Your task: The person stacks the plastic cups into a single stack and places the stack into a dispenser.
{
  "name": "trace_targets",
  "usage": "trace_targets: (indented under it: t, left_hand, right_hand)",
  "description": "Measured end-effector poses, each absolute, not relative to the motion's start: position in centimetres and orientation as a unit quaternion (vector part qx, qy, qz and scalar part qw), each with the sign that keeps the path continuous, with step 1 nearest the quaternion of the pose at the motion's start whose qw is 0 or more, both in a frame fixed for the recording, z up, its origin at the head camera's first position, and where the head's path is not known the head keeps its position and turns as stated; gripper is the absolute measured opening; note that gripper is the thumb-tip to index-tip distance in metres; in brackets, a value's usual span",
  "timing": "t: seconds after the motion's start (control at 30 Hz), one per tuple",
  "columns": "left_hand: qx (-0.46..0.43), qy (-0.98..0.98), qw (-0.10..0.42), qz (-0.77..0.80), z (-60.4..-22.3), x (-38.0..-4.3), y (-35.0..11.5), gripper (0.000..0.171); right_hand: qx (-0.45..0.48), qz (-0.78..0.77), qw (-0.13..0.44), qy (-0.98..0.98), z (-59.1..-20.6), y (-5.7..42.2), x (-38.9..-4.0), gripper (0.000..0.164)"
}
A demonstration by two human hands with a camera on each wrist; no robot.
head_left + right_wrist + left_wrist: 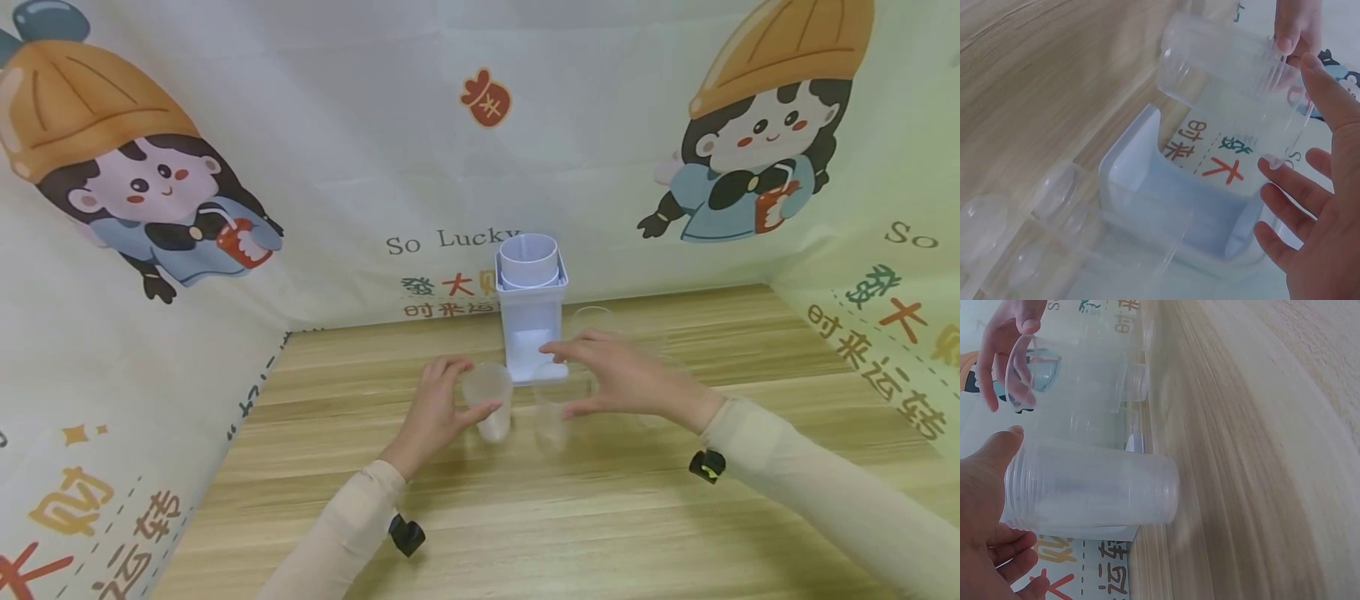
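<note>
My left hand [435,408] holds a stack of clear plastic cups [1094,487] near the rims, thumb on one side and fingers on the other. The stack [491,417] stands upright on the wooden table. Just right of it, my right hand [630,379] has its thumb and fingers at the rim of a single clear plastic cup [551,417]. That cup is see-through and slightly blurred, and its upper edge shows between thumb and fingertips in the right wrist view. Behind both cups is a pale lilac holder [532,329] with a round tube in its top.
More clear cups [1057,187] stand to the right of the holder, partly behind my right arm and hard to make out. A printed cloth [337,167] with cartoon figures and writing rises at the back and sides of the wooden table [480,517].
</note>
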State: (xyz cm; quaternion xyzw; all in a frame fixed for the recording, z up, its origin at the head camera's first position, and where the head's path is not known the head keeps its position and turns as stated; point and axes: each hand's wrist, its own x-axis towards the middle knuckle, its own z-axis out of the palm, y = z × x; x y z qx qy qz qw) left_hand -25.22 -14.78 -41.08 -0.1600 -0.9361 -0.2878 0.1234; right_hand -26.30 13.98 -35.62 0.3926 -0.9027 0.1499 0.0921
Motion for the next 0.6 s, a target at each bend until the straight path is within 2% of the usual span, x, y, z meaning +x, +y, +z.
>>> trace_targets:
  t: [0.33, 0.6]
  left_hand:
    - [-0.171, -0.932, 0.133, -0.292, -41.1, -25.1, -14.8, 0.073]
    - [-0.173, -0.931, 0.138, -0.289, -41.2, -25.2, -14.8, 0.072]
  right_hand:
    - [0.383, 0.118, 0.139, -0.906, -35.9, 11.8, -26.1, 0.083]
    - [0.385, 0.151, 0.147, -0.898, -36.0, 10.8, -26.1, 0.082]
